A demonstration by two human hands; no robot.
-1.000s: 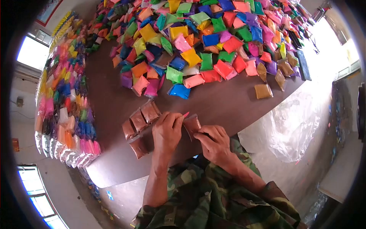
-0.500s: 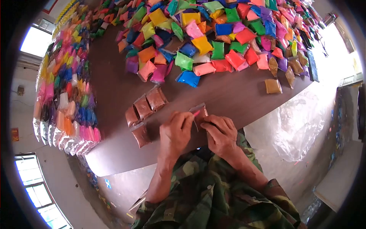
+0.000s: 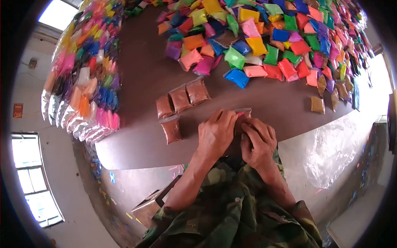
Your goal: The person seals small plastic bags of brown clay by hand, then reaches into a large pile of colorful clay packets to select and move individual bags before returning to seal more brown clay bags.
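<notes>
Near the table's front edge, a small clear packet with brown filling (image 3: pixel 247 111) is between my two hands, mostly hidden by fingers. My left hand (image 3: pixel 216 133) is closed at its left side, with a small pink item (image 3: pixel 241 116), too small to name, by the fingertips. On the packet's right side, my right hand (image 3: pixel 259 142) pinches with bent fingers. To the left, similar brown packets lie flat: a row with a left one (image 3: pixel 164 106), a middle one (image 3: pixel 180 99) and a right one (image 3: pixel 197 91), plus a lower one (image 3: pixel 170 129).
A large heap of colourful packets (image 3: pixel 258 46) covers the back of the brown table (image 3: pixel 138 82). Long clear bags of coloured packets (image 3: pixel 78 89) stand along the left. Tan packets (image 3: pixel 317 104) lie at the right, and a clear plastic sheet (image 3: pixel 331 153) hangs beyond the edge.
The camera view has turned, so the table and packets appear farther right and higher. Both hands stay at the brown packet, and less of it shows between the fingers.
</notes>
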